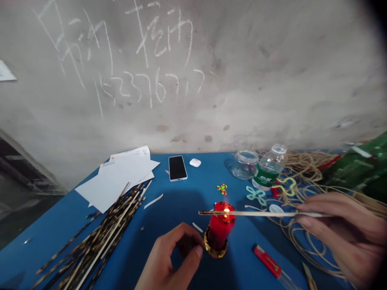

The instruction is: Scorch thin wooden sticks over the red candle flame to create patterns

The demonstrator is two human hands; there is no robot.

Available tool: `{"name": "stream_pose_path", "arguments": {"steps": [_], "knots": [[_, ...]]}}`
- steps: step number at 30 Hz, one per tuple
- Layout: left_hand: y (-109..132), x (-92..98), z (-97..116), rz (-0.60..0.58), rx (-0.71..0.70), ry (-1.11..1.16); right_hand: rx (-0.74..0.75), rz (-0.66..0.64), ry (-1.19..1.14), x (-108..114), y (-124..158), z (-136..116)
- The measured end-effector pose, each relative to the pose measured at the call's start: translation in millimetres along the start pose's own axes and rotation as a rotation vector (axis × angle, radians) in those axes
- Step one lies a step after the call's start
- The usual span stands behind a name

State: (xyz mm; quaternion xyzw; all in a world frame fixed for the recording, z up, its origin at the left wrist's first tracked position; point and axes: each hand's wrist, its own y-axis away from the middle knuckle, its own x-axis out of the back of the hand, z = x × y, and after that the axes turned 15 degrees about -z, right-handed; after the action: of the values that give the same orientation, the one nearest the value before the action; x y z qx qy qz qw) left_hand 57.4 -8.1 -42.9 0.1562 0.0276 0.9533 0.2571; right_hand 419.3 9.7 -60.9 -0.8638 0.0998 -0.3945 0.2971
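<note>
My right hand (341,229) pinches a thin bamboo strip (256,214), holding its far end in the flame (226,212) of a lit red candle (221,229) in a gold base. My left hand (172,257) rests beside the candle's base, its fingers curled with nothing visible in them. Left of that hand lies a pile of long bamboo strips (99,237) with dark scorched markings. A red lighter (267,261) sits on the blue table (181,205) below the strip.
A phone (177,168), white earbud case (195,162), white papers (116,181), glass jar (244,165) and water bottle (269,167) stand at the back. Coils of tan cord (302,171) and small knotted shapes (256,195) lie right. A chalk-marked concrete wall (193,60) rises behind.
</note>
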Motion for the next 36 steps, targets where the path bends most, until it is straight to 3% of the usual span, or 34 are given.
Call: {"name": "stream_pose_path", "arguments": {"steps": [28, 32, 36], "knots": [[0, 0.3, -3, 0.008, -0.041, -0.03, -0.007, -0.01, -0.032, 4, -7, -2], [2, -4.2, -3, 0.087, -0.097, -0.082, 0.011, 0.001, -0.017, 6, -8, -2], [12, -6.8, 6, 0.284, -0.268, -0.178, 0.075, 0.024, 0.018, 7, -12, -2]]}}
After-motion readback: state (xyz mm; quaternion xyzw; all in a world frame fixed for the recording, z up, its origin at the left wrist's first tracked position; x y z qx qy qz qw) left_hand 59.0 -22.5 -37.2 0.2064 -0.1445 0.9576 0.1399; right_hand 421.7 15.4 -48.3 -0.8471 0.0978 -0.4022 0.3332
